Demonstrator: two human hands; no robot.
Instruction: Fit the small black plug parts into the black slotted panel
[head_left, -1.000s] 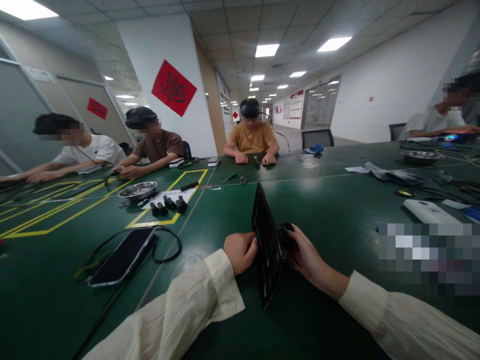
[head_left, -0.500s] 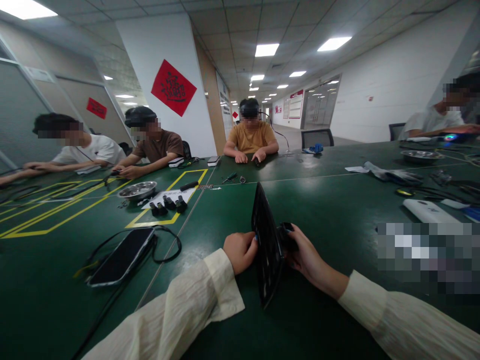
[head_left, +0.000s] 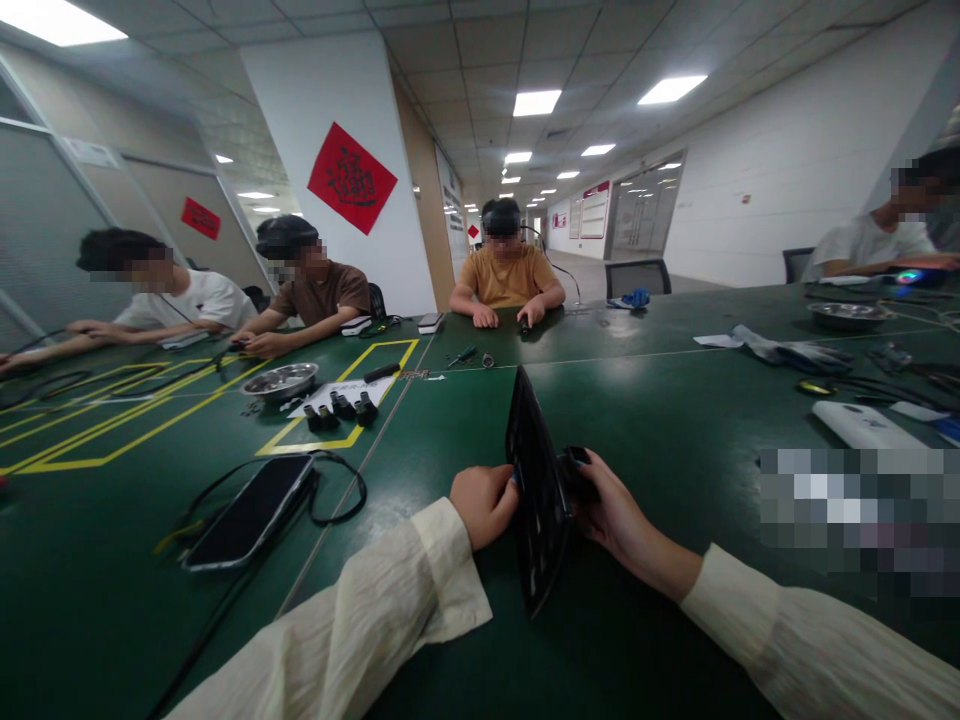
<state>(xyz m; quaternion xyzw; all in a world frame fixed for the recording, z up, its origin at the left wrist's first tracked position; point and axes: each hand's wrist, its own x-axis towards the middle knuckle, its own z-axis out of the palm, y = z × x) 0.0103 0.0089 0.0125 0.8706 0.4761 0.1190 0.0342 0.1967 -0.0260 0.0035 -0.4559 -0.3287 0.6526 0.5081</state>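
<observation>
A flat, dark panel with a glossy edge (head_left: pixel 536 510) stands nearly upright, edge-on in front of me at the middle of the table. My right hand (head_left: pixel 619 510) is closed round a black block-like part (head_left: pixel 579 472) on the panel's right side. On the other side, my left hand (head_left: pixel 484 505) is closed, with thumb and forefinger pinched together against the panel's left face. Whatever sits between those fingertips is too small or hidden to make out.
To the left lie a phone (head_left: pixel 247 512) with a black cable, several black cylindrical parts (head_left: pixel 341 408) and a metal bowl (head_left: pixel 281 381). A white device (head_left: pixel 866 425) and cables lie at right. A co-worker (head_left: pixel 506 275) sits opposite; others sit at both sides.
The whole view has shifted slightly. Both my hands keep the same hold on the panel and its black part, with no other clear movement of them.
</observation>
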